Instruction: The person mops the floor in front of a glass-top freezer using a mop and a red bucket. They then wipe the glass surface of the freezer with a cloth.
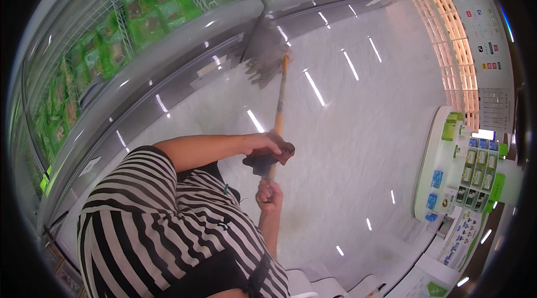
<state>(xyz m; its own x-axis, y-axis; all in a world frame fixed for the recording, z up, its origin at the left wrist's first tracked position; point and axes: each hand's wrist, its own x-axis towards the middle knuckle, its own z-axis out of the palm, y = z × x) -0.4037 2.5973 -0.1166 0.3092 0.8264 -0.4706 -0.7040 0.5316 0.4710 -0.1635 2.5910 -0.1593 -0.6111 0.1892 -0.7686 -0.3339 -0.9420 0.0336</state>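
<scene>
A mop with a long wooden handle [281, 94] slants across the wet-looking, shiny floor. Its grey string head [263, 66] lies spread by the base of the freezers. Higher on the handle, my left hand [264, 143] is closed, with a brown and dark cloth [287, 152] bunched around the handle there. My right hand [269, 195] is wrapped around the handle's lower end, close to my body. The cloth hides part of the handle and some left fingertips.
Glass-topped freezers [224, 24] with green packages in wire baskets run along the left and far side. To the right stand a white rounded shelf unit [423, 177] with small boxes and an orange-lit slatted panel [456, 46]. White curved seats or furniture [330, 287] edge the bottom.
</scene>
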